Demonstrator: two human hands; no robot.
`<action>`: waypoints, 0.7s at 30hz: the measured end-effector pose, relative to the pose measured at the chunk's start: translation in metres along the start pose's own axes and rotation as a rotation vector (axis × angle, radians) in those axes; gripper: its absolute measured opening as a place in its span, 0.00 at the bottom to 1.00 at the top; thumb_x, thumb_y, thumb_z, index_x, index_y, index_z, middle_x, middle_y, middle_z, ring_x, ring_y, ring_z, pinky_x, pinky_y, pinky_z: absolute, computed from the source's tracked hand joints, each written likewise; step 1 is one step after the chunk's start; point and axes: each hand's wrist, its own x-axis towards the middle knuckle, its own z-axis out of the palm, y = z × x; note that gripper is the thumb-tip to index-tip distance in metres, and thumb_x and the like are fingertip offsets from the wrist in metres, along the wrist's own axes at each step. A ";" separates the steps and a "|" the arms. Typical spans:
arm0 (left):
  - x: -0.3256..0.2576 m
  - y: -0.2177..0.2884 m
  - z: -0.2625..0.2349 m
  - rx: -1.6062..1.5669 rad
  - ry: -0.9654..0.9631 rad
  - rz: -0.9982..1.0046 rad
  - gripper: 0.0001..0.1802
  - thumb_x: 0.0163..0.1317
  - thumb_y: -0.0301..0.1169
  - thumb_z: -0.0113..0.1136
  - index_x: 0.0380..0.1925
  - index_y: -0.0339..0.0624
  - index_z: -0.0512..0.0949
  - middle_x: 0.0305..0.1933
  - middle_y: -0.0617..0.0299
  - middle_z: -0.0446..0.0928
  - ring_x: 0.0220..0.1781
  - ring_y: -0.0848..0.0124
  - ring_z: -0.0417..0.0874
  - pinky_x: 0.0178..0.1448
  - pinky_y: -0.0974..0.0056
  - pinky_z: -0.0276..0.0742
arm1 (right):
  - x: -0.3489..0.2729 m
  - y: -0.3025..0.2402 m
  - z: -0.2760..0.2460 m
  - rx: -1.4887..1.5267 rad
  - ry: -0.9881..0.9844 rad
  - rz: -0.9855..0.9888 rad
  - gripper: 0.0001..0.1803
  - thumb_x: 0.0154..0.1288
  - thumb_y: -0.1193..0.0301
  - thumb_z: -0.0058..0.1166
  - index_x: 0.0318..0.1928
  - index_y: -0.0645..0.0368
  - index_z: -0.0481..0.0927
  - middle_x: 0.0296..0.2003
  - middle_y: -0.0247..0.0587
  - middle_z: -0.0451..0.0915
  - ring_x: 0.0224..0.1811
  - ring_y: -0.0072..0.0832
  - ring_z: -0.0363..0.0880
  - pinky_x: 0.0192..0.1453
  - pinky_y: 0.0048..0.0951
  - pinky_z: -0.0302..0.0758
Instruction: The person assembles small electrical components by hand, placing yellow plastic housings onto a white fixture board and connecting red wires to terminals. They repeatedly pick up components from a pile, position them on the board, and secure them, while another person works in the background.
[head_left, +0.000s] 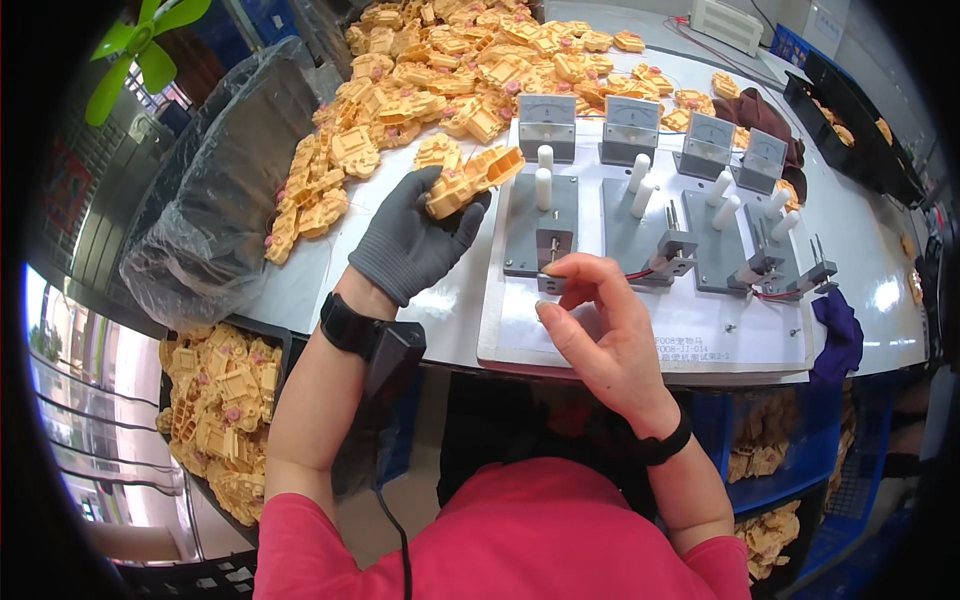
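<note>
Above the worktable [440,320], hollow tan plastic part [467,187], left fingers [468,228] gripping it, right fingers [590,268] parted

This looks like a factory workshop: the white worktable [855,250] bears a fixture board [560,325] with a row of four dial meters [629,114] along its far side. Behind the fixture board and to its left, like-shaped yellow plastic parts [470,65] lie heaped in bulk. A loaded black crate [291,358] stands lower to its left, a plastic-lined bin [220,190] and green-bladed fan [138,42] farther left, and a long black tray [868,172] to its right.
</note>
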 end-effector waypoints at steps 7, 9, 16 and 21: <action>0.012 -0.003 0.018 0.286 0.055 0.160 0.24 0.73 0.38 0.59 0.60 0.35 0.70 0.58 0.51 0.76 0.58 0.61 0.80 0.59 0.59 0.83 | 0.001 -0.001 0.000 -0.029 0.000 -0.034 0.18 0.64 0.71 0.66 0.53 0.58 0.78 0.39 0.36 0.76 0.37 0.25 0.73 0.45 0.26 0.74; 0.011 -0.004 0.027 0.523 0.103 0.267 0.25 0.72 0.38 0.60 0.63 0.37 0.70 0.56 0.53 0.76 0.59 0.64 0.79 0.58 0.60 0.83 | 0.002 0.000 0.000 -0.034 0.006 -0.047 0.19 0.63 0.70 0.66 0.53 0.58 0.78 0.38 0.36 0.75 0.37 0.25 0.73 0.44 0.26 0.74; 0.007 -0.023 0.059 1.423 0.084 0.690 0.34 0.68 0.45 0.67 0.67 0.38 0.69 0.52 0.56 0.78 0.54 0.71 0.81 0.51 0.67 0.83 | 0.001 -0.003 0.000 -0.047 0.004 -0.056 0.19 0.63 0.71 0.66 0.53 0.58 0.78 0.38 0.37 0.75 0.37 0.25 0.74 0.44 0.27 0.74; -0.009 -0.019 0.071 1.855 -0.192 0.713 0.28 0.75 0.37 0.57 0.70 0.35 0.68 0.60 0.54 0.76 0.52 0.70 0.82 0.58 0.66 0.78 | 0.002 -0.001 -0.002 -0.052 0.004 -0.089 0.19 0.62 0.72 0.66 0.53 0.59 0.78 0.39 0.36 0.76 0.37 0.25 0.74 0.45 0.26 0.74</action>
